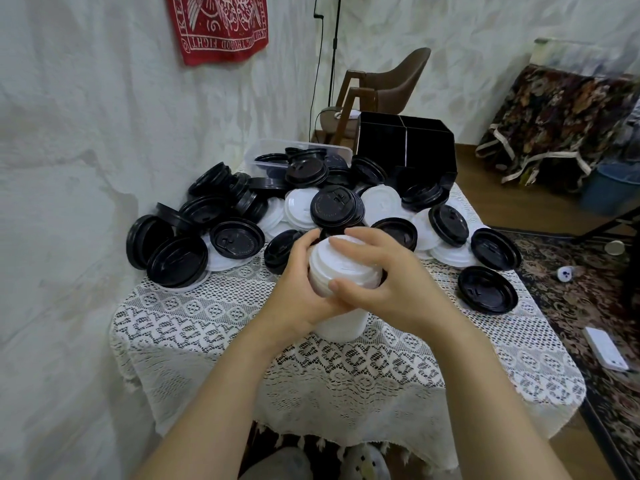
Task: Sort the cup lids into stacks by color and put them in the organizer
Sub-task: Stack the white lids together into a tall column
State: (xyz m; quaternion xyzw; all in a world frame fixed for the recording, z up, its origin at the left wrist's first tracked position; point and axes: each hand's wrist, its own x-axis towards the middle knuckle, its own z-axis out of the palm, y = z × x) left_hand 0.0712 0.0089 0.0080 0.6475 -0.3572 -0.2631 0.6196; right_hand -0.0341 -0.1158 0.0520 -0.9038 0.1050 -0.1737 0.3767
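Observation:
A tall stack of white lids (341, 271) stands on the lace-covered table (207, 327), just in front of me. My left hand (298, 289) grips the stack's left side. My right hand (377, 275) wraps it from the right, fingers over the top lid and thumb on its front. Behind the stack lies a jumble of black lids (235, 237) mixed with loose white lids (298, 206). One black lid (486, 289) lies apart on the right. The black organizer (407, 147) stands at the table's far edge, its compartments dark.
A clear plastic tub (266, 150) with black lids sits at the back, left of the organizer. A wall runs along the left. Beyond the table stand a brown chair (398, 81) and a patterned rug (588, 289) with a white box (606, 348).

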